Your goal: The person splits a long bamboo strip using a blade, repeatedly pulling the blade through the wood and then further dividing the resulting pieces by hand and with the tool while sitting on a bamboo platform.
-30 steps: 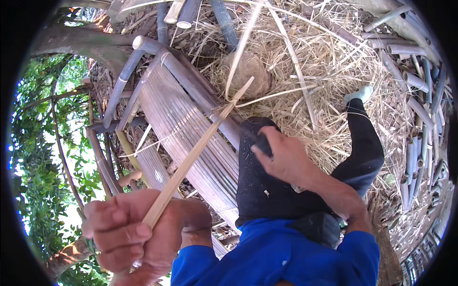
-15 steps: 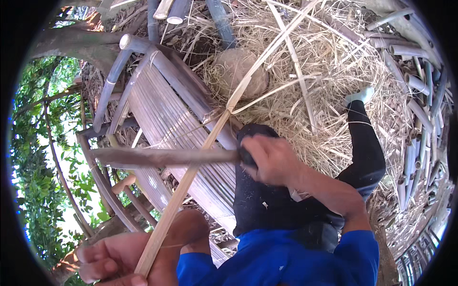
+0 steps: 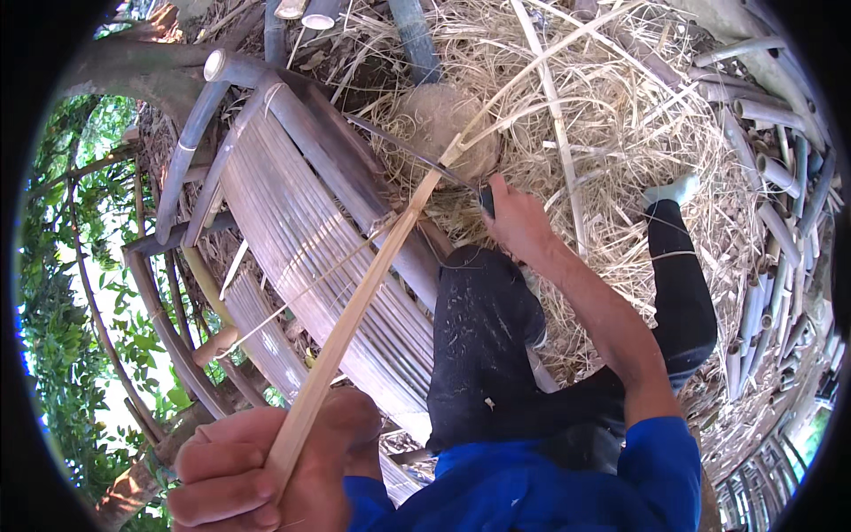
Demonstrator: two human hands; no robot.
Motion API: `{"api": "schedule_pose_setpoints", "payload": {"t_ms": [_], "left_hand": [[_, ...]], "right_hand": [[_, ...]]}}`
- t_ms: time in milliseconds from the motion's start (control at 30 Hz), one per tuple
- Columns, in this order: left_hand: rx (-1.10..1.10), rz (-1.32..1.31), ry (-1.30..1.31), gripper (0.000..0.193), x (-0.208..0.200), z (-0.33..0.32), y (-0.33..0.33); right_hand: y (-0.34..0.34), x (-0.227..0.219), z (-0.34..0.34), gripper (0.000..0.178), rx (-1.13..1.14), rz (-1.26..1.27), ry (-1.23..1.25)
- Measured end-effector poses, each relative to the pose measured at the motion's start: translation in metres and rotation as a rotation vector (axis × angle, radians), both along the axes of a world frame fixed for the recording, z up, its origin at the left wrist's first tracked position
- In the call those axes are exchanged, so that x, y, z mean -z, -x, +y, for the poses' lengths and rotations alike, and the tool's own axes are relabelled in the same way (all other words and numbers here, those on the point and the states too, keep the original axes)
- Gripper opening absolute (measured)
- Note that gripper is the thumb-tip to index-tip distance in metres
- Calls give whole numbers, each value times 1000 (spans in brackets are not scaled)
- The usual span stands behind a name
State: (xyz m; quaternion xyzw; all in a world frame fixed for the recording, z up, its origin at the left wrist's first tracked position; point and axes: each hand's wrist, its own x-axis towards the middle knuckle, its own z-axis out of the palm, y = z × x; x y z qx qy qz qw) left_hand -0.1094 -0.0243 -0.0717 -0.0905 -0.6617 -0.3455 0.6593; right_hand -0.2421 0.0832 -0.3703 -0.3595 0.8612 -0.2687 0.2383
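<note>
My left hand (image 3: 230, 470), at the lower left, is closed round the near end of a long pale bamboo strip (image 3: 346, 328). The strip slants away to the upper right, and its far part is split into two thin lengths. My right hand (image 3: 521, 217) grips the dark handle of a machete (image 3: 390, 139). Its blade shows nearly edge-on and crosses the strip where the split starts. Behind the blade a round wooden block (image 3: 443, 120) sits among the shavings.
A slatted bamboo bench (image 3: 292, 204) stands on the left. Pale shavings (image 3: 612, 133) cover the ground ahead, with a bamboo strip lying across them. Cut bamboo poles (image 3: 780, 173) are stacked along the right. My black-trousered legs (image 3: 483, 346) are in the middle, one foot stretched out at right.
My right hand has moved away from me with the machete, whose blade has swung from lying across the bench to the split in the strip. My left hand has closed more fully round the strip.
</note>
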Motion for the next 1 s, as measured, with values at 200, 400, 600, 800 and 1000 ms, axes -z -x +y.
{"api": "schedule_pose_setpoints", "payload": {"t_ms": [200, 400, 600, 800, 1000], "left_hand": [[149, -203, 46, 28, 4, -30, -26], [81, 2, 68, 36, 17, -53, 6], [96, 44, -187, 51, 35, -60, 21], [-62, 172, -205, 46, 38, -54, 17], [-210, 146, -156, 39, 42, -48, 20]], "right_hand": [[49, 117, 14, 43, 180, -145, -197], [42, 151, 18, 45, 188, -135, 22], [35, 91, 12, 35, 193, -137, 89], [1, 13, -8, 31, 68, -136, 274], [11, 64, -13, 34, 40, -50, 212]]}}
